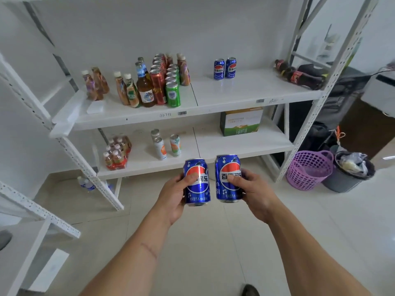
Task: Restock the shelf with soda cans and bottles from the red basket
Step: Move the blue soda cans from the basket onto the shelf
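Observation:
My left hand (173,197) grips a blue Pepsi can (197,189) upright in front of the white shelf (235,97). My right hand (254,193) grips a second blue Pepsi can (228,184) right beside it, the two cans almost touching. Both are held out at about the height of the lower board. On the upper board two more Pepsi cans (224,68) stand side by side at the back. Left of them stand rows of red and green cans (168,84) and several bottles (128,88). Dark cola bottles (299,74) lie at the right end. The red basket is out of view.
The lower board carries a shrink-wrapped pack of small bottles (116,152), three slim cans (166,145) and a green-and-white carton (241,121). A purple basket (307,169) and a grey bin (346,171) stand on the floor right of the shelf. Another white rack (32,210) stands at left.

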